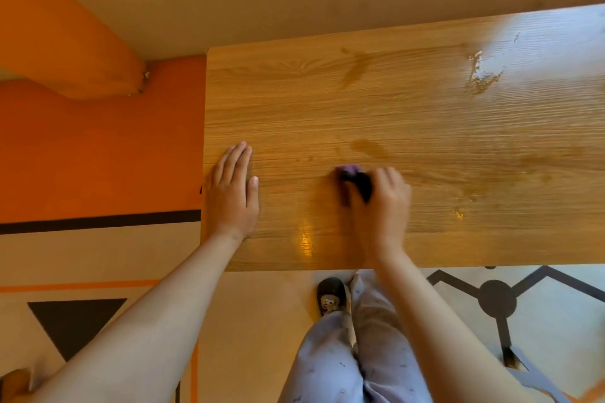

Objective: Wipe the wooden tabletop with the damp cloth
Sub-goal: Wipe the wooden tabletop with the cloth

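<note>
Our right hand (381, 206) curls round the purple cloth (353, 175), pressing it onto the wooden tabletop (425, 124) near its six o'clock edge. At nine o'clock from the cloth, our left hand (234, 188) lies flat, fingers straight, holding nothing. Pale crumbs (478, 75) sit well apart at two o'clock.

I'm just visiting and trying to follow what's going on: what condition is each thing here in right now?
wooden tabletop: marked with darker smears, glare at the far right.
cloth: purple, bunched, pressed on the tabletop.
right hand: grips the cloth.
left hand: flat, fingers straight, resting near the tabletop's left edge.
pale flecks: on the tabletop, far right, away from the cloth.
</note>
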A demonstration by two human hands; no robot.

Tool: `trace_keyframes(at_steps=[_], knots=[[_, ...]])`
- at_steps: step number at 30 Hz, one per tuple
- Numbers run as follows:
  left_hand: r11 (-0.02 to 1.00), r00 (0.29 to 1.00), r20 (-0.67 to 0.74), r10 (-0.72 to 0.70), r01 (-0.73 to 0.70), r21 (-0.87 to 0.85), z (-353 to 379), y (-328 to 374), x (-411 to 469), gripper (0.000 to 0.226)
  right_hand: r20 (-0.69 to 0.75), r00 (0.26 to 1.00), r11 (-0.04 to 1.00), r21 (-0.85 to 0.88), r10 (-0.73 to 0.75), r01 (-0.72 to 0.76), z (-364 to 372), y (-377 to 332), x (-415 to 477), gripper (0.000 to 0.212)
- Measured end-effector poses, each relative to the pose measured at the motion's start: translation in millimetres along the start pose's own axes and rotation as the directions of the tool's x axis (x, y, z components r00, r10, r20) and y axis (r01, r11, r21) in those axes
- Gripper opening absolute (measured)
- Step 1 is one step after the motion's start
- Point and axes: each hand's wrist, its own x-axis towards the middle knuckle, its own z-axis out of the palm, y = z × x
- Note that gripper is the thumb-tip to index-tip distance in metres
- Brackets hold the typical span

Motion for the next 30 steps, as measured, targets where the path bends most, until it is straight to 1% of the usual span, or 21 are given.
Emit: trace_keyframes(at_steps=[3,5,7,9,10,11,12,13,14,16,17,19,21,23,24,26,28,30], knots=[[1.0,1.0,0.0,0.006,-0.006,-0.004,0,-1,0,0.049,-0.122,0.977,0.981,-0.064,0.172,-0.181,-32,36,8,0.018],[1.0,1.0,0.001,0.003,-0.003,-0.008,0,0,0,0.05,-0.137,0.966,0.972,-0.053,0.22,-0.229,-29,33,5,0.018],[1.0,1.0,0.003,0.001,-0.001,-0.011,-1,0,0,0.05,-0.058,0.984,0.986,0.002,0.166,-0.166,-8,6,-3,0.016],[1.0,1.0,0.005,0.003,-0.003,-0.012,-1,0,1,0.05,0.055,0.998,0.997,0.076,0.014,-0.018,22,-32,-10,0.013],[1.0,1.0,0.008,0.007,-0.007,-0.008,-2,0,2,0.05,0.102,0.992,0.993,0.099,-0.07,0.06,35,-51,-11,0.014],[1.0,1.0,0.012,0.009,-0.009,-0.002,-1,-1,2,0.05,0.14,0.98,0.987,0.107,-0.139,0.124,45,-67,-9,0.02],[1.0,1.0,0.013,0.008,-0.008,0.003,-1,-1,1,0.05,0.157,0.97,0.98,0.107,-0.186,0.17,52,-77,-4,0.027],[1.0,1.0,0.014,0.003,-0.003,0.002,-1,-1,1,0.05,0.152,0.967,0.976,0.109,-0.203,0.187,54,-79,3,0.029],[1.0,1.0,0.013,-0.002,0.002,-0.005,-1,0,1,0.05,0.12,0.972,0.976,0.117,-0.2,0.186,52,-73,12,0.025],[1.0,1.0,0.012,-0.005,0.006,-0.022,-2,1,1,0.05,0.019,0.995,0.989,0.112,-0.1,0.098,36,-42,30,0.015],[1.0,1.0,0.012,-0.006,0.006,-0.026,-2,1,1,0.051,-0.035,0.999,0.996,0.086,-0.023,0.026,23,-22,40,0.015],[1.0,1.0,0.015,-0.005,0.006,-0.026,-1,1,1,0.051,-0.126,0.985,0.993,0.024,0.118,-0.116,-5,21,57,0.018],[1.0,1.0,0.02,-0.008,0.008,-0.028,-2,0,1,0.051,-0.182,0.958,0.974,-0.013,0.221,-0.227,-26,46,65,0.021],[1.0,1.0,0.025,-0.01,0.01,-0.029,-2,1,1,0.052,-0.188,0.949,0.965,-0.017,0.254,-0.262,-26,46,61,0.02],[1.0,1.0,0.029,-0.011,0.011,-0.027,-3,1,1,0.052,-0.166,0.957,0.97,-0.001,0.238,-0.241,-20,36,55,0.019],[1.0,0.999,0.034,-0.011,0.012,-0.013,-3,1,1,0.052,-0.081,0.986,0.988,0.063,0.146,-0.141,5,3,42,0.017],[1.0,0.999,0.042,-0.015,0.015,0.0,-3,-1,2,0.051,0.034,0.999,0.991,0.136,-0.005,0.0,32,-34,30,0.015],[1.0,0.998,0.055,-0.023,0.023,0.018,-3,-1,2,0.051,0.1,0.979,0.975,0.156,-0.176,0.16,52,-60,31,0.017]])
